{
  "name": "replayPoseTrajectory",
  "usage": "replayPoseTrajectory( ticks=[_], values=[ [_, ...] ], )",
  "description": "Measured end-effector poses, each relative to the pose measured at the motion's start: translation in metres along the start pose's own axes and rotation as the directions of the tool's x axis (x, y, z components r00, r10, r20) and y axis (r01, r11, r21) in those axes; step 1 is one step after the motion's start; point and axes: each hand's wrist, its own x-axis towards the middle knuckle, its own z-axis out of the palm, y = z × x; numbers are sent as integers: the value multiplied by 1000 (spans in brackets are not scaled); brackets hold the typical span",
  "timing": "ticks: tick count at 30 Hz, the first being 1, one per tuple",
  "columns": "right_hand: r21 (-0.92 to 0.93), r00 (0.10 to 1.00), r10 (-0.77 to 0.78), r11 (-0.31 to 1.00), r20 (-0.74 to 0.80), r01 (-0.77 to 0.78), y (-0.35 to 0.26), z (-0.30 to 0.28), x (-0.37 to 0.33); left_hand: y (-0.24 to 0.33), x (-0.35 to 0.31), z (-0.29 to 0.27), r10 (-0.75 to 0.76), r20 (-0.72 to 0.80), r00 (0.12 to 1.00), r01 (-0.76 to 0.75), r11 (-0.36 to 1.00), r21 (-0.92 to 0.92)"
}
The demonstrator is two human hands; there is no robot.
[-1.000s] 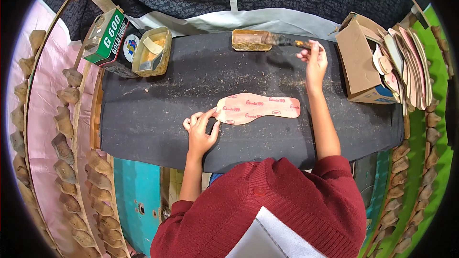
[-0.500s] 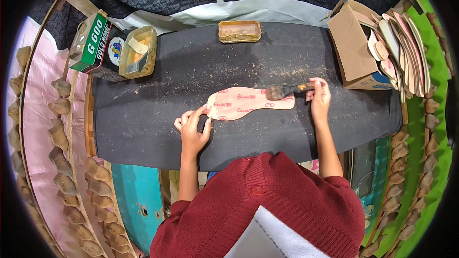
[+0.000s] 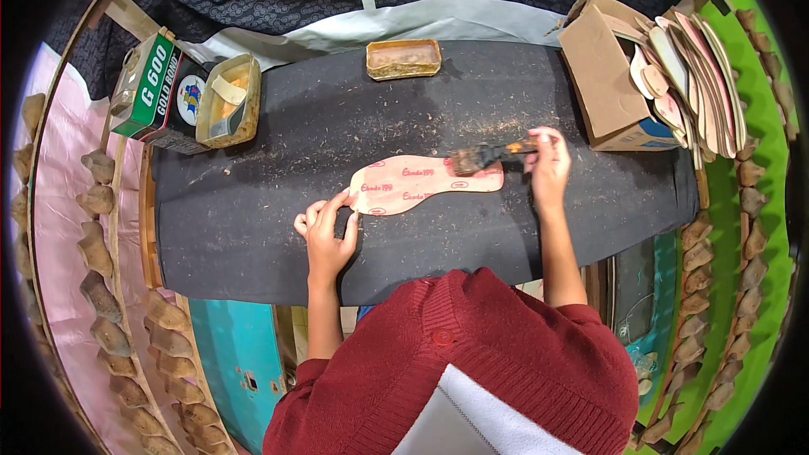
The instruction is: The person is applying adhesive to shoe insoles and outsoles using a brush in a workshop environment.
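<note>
A pink shoe insole board (image 3: 396, 189) with red print lies flat on the dark cloth of the table. My left hand (image 3: 327, 232) grips its wide end at the left, thumb and fingertips at the edge. In my right hand (image 3: 549, 164) is the handle of a brush (image 3: 484, 157), dark and crusted with residue. Its bristles rest over the narrow end of the board and cover part of the print there. Motion blurs the brush slightly, so I cannot tell how firmly it touches.
A shallow amber-coloured tub (image 3: 404, 61) stands at the back. On the left are a green and black metal can (image 3: 160, 93) and a stained container (image 3: 250, 118). Back right, a cardboard box (image 3: 602, 76) leans beside stacked insole boards (image 3: 699, 84). Wooden shoe lasts (image 3: 108, 286) line both sides.
The whole view has shifted, so the table things sit slightly farther left. The brush stays over the narrow end, and the left hand keeps its place on the board.
</note>
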Motion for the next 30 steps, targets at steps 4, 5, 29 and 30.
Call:
replayPoseTrajectory(
  ticks=[4, 5, 29, 30],
  values=[
    [30, 993, -39, 999, 112, 36, 15, 6, -3, 3, 0, 0, 11, 0, 1000, -11, 1000, -1],
    [7, 996, -28, 1000, 90, 27, 14, 5, -2, 2, 0, -1, 11, -3, 1000, -11, 1000, -3],
    [-290, 990, -126, 951, -55, 105, -4, -45, 14, -1, 0, -1, 4, 8, 1000, -4, 1000, -12],
    [-354, 986, -158, 927, -59, 128, -5, -49, 16, -1, 0, -1, 2, 11, 1000, -1, 1000, -13]
  ],
)
